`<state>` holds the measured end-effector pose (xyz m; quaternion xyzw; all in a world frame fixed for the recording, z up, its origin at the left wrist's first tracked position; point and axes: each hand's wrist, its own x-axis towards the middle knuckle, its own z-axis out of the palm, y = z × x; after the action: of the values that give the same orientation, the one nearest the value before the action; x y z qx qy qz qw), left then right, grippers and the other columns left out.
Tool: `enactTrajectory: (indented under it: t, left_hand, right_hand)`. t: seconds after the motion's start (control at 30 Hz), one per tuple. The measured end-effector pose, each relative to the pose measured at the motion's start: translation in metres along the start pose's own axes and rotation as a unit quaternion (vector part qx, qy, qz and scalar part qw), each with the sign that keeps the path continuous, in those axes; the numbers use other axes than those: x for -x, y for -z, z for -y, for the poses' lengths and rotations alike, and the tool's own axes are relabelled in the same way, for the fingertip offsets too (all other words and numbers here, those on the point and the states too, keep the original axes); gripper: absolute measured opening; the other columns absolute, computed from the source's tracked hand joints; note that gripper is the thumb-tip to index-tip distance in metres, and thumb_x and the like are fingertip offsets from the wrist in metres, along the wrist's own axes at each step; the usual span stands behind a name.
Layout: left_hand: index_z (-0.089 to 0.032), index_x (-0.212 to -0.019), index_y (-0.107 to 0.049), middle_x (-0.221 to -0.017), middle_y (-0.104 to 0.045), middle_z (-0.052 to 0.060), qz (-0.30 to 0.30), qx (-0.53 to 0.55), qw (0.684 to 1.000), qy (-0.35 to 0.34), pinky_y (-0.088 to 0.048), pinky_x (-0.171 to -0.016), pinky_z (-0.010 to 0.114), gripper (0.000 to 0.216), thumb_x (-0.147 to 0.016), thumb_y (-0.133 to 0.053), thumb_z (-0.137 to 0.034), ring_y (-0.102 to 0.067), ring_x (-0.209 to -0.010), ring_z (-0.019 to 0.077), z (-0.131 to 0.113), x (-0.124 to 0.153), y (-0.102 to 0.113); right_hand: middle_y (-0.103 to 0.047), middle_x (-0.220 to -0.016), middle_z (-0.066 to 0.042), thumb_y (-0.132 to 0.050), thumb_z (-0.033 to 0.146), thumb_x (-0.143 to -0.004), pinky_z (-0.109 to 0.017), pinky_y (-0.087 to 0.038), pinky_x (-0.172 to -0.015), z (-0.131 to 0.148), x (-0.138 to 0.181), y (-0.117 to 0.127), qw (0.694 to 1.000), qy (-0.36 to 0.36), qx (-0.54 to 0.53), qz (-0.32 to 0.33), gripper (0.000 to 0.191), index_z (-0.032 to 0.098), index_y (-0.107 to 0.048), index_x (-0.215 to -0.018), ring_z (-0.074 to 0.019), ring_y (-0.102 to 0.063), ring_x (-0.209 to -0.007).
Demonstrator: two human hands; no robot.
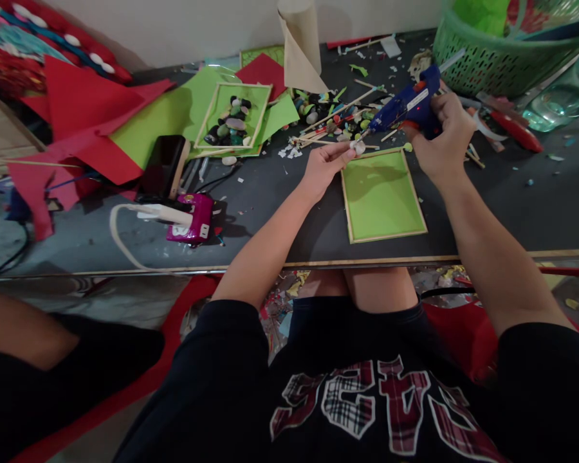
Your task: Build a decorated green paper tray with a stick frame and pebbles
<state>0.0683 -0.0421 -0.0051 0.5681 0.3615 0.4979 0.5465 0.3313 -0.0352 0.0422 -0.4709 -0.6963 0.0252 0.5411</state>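
My right hand (444, 132) grips a blue hot glue gun (412, 103), its nozzle pointing down and to the left. Between the fingertips of my left hand (324, 168) is a small white pebble (358, 148), and the nozzle tip is at or just over it; whether they touch I cannot tell. Right below both hands lies a bright green panel (383, 196) edged with thin wooden sticks, with nothing on its face. Farther left, a similar framed green panel (210, 109) bears several dark, grey and green pebbles (235, 123).
Loose pebbles and sticks (338, 119) litter the table behind my hands. A green basket (487, 61), a glass (567, 96) and a red-handled tool (516, 130) are at right. Leftward are a purple power adapter (193, 218), a black phone (163, 164) and red paper (89, 106). Another person's arm (24, 328) shows lower left.
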Motion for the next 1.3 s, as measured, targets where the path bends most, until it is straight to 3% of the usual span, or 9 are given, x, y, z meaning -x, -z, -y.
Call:
enactTrajectory:
  t: [0.2, 0.37, 0.47, 0.67, 0.93, 1.13, 1.3]
  left_hand:
    - [-0.021, -0.112, -0.080, -0.110, -0.081, 0.009, 0.000, 0.008, 1.000, -0.002, -0.058, -0.099, 0.042, 0.047, -0.080, -0.088, -0.055, -0.073, -0.117, 0.0287, 0.0006, -0.0008, -0.0007]
    - [-0.021, -0.111, -0.080, -0.108, -0.081, 0.009, -0.008, 0.002, 1.000, 0.009, -0.058, -0.098, 0.040, 0.043, -0.081, -0.087, -0.051, -0.073, -0.116, 0.0266, -0.0017, -0.0005, -0.0020]
    - [-0.021, -0.110, -0.081, -0.108, -0.082, 0.008, -0.006, 0.002, 1.000, 0.006, -0.058, -0.097, 0.038, 0.048, -0.078, -0.089, -0.057, -0.074, -0.112, 0.0254, -0.0013, -0.0004, -0.0016]
    - [-0.024, -0.109, -0.082, -0.108, -0.083, 0.006, -0.001, 0.004, 1.000, -0.013, -0.060, -0.093, 0.037, 0.056, -0.073, -0.089, -0.066, -0.076, -0.108, 0.0251, 0.0030, -0.0016, 0.0004]
    - [-0.022, -0.111, -0.081, -0.109, -0.082, 0.008, -0.002, -0.006, 1.000, -0.001, -0.060, -0.100, 0.040, 0.047, -0.080, -0.087, -0.058, -0.074, -0.116, 0.0267, 0.0015, -0.0014, -0.0004]
    - [-0.024, -0.114, -0.080, -0.111, -0.082, 0.006, 0.016, 0.006, 1.000, -0.017, -0.058, -0.105, 0.045, 0.047, -0.080, -0.087, -0.056, -0.072, -0.123, 0.0279, 0.0015, -0.0029, 0.0006]
    - [-0.023, -0.111, -0.081, -0.113, -0.081, 0.006, 0.010, 0.018, 1.000, -0.019, -0.058, -0.103, 0.046, 0.046, -0.078, -0.089, -0.054, -0.072, -0.122, 0.0296, 0.0052, -0.0039, 0.0016]
  right_hand:
    - [-0.066, -0.086, 0.000, -0.088, 0.022, -0.070, -0.034, -0.053, -0.073, 0.0003, 0.0002, -0.0014, 0.999, -0.033, -0.008, -0.009, 0.042, 0.021, -0.052, -0.092, -0.0159, -0.060, -0.078]
    - [-0.066, -0.088, 0.000, -0.086, 0.057, -0.073, -0.038, -0.055, -0.076, -0.0043, -0.0023, 0.0020, 1.000, -0.018, -0.010, 0.006, 0.053, 0.022, -0.050, -0.091, -0.0182, -0.062, -0.081]
    - [-0.066, -0.088, -0.001, -0.086, 0.065, -0.072, -0.040, -0.055, -0.079, -0.0035, -0.0035, 0.0047, 0.999, -0.027, -0.012, 0.017, 0.060, 0.022, -0.049, -0.091, -0.0196, -0.063, -0.082]
    - [-0.067, -0.088, -0.006, -0.092, 0.056, -0.069, -0.043, -0.056, -0.079, 0.0007, -0.0044, 0.0048, 0.999, -0.043, -0.022, 0.004, 0.058, 0.023, -0.049, -0.089, -0.0218, -0.063, -0.081]
    - [-0.069, -0.089, -0.003, -0.091, 0.053, -0.070, -0.042, -0.057, -0.075, -0.0014, -0.0046, 0.0038, 0.999, -0.020, -0.023, -0.020, 0.054, 0.023, -0.050, -0.088, -0.0214, -0.065, -0.081]
    - [-0.068, -0.090, 0.000, -0.090, 0.016, -0.063, -0.037, -0.054, -0.074, -0.0012, -0.0048, 0.0057, 0.999, -0.036, 0.021, -0.020, 0.049, 0.023, -0.050, -0.091, -0.0182, -0.063, -0.078]
    - [-0.062, -0.085, 0.002, -0.090, 0.011, -0.059, -0.033, -0.051, -0.071, 0.0014, -0.0050, 0.0066, 0.999, -0.030, 0.025, -0.038, 0.055, 0.024, -0.047, -0.091, -0.0171, -0.060, -0.076]
